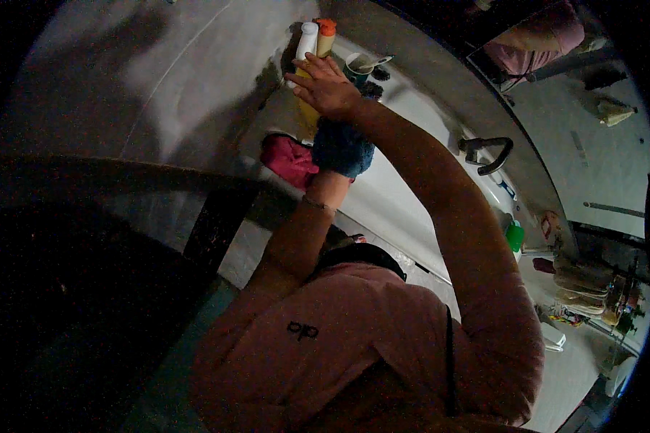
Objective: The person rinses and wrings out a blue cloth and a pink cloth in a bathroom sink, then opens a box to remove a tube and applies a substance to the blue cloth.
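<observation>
My right hand [325, 85] reaches over the counter corner with its fingers stretched and spread. Its fingers lie across a white bottle [308, 42] and a yellow bottle [307, 119]; whether they grip either one is hard to see. Behind these stands a bottle with an orange pump top [326, 30]. Just below my right wrist, a fluffy blue cloth or mitt [343, 148] covers my left hand [330, 186], hiding its fingers. Beside that wrist lies a pink cloth [285, 157]. A dark cup [356, 76] holding a toothbrush [380, 63] stands to the right of my right hand.
A white washbasin [412, 184] stretches under my right forearm, with a curved tap [490, 153] at its far side. Farther right are a green bottle [515, 236] and a mirror [570, 137]. A tiled wall [188, 72] rises at the left. The light is dim.
</observation>
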`<state>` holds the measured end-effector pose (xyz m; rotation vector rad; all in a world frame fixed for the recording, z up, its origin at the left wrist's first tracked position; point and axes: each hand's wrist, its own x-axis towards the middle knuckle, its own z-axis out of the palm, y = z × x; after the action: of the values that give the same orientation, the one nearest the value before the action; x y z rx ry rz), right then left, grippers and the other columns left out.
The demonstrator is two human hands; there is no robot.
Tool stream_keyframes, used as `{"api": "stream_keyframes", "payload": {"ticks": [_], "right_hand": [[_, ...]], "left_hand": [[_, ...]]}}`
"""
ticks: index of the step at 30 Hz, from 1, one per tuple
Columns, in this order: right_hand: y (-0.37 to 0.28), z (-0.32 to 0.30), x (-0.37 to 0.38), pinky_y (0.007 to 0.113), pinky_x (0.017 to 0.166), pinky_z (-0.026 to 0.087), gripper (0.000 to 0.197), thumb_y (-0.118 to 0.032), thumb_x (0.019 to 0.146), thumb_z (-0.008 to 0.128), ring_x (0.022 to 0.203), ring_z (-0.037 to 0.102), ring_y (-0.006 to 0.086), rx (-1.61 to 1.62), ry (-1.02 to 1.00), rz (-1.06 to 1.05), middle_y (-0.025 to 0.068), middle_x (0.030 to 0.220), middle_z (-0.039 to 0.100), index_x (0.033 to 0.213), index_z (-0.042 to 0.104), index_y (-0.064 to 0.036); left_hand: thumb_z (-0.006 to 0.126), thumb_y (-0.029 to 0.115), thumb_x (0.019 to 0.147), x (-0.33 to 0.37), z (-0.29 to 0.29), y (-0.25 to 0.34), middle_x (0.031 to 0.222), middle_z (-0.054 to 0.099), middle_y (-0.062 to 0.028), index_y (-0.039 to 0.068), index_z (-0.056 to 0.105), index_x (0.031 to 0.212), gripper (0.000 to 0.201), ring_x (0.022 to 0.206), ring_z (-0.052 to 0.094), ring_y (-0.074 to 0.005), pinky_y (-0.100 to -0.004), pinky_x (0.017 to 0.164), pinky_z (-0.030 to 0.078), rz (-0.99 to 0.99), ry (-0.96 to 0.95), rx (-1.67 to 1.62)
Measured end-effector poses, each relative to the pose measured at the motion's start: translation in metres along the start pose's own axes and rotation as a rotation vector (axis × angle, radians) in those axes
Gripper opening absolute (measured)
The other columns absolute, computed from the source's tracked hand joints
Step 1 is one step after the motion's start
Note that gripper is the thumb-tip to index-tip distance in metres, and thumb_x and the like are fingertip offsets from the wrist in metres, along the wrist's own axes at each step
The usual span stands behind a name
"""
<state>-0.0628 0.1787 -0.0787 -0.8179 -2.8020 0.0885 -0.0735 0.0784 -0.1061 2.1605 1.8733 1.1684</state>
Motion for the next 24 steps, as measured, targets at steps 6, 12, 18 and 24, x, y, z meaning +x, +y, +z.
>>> {"api": "stream_keyframes", "payload": {"ticks": [6, 12, 18, 24], "right_hand": [[0.013, 0.004, 0.003, 0.050, 0.110, 0.010, 0.045, -0.043, 0.096, 0.027, 0.136, 0.015, 0.0281, 0.057, -0.164, 0.087, 0.0069, 0.143, 0.028, 0.133, 0.042, -0.0228], [0.005, -0.003, -0.002, 0.049, 0.110, 0.009, 0.047, -0.045, 0.095, 0.026, 0.135, 0.018, 0.0284, -0.083, 0.049, 0.011, 0.0087, 0.142, 0.030, 0.133, 0.041, -0.0218], [0.015, 0.006, -0.009, 0.049, 0.110, 0.009, 0.049, -0.046, 0.095, 0.026, 0.135, 0.019, 0.0284, 0.026, 0.017, 0.010, 0.0097, 0.142, 0.030, 0.135, 0.039, -0.0214], [-0.001, -0.015, -0.016, 0.050, 0.110, 0.008, 0.050, -0.048, 0.094, 0.026, 0.135, 0.021, 0.0283, -0.102, 0.088, 0.059, 0.0098, 0.143, 0.029, 0.136, 0.037, -0.0235]], "left_hand": [[0.046, 0.035, 0.086, -0.003, -0.023, 0.021, 0.117, 0.056, -0.0117, 0.015, 0.055, 0.115, 0.036, 0.104, 0.053, -0.0333, -0.0459, 0.087, 0.040, -0.011, -0.201, 0.120], [0.047, 0.033, 0.086, 0.005, -0.019, 0.015, 0.116, 0.057, -0.0120, 0.014, 0.056, 0.114, 0.035, 0.105, 0.052, -0.0324, -0.0457, 0.087, 0.040, -0.013, -0.027, 0.006], [0.048, 0.030, 0.084, -0.007, -0.043, 0.027, 0.113, 0.058, -0.0113, 0.014, 0.057, 0.113, 0.033, 0.101, 0.055, -0.0296, -0.0434, 0.085, 0.042, 0.107, -0.214, 0.124], [0.050, 0.025, 0.081, -0.007, -0.055, 0.037, 0.105, 0.061, -0.0097, 0.014, 0.059, 0.108, 0.030, 0.095, 0.058, -0.0282, -0.0419, 0.081, 0.044, 0.190, -0.129, 0.226]]}}
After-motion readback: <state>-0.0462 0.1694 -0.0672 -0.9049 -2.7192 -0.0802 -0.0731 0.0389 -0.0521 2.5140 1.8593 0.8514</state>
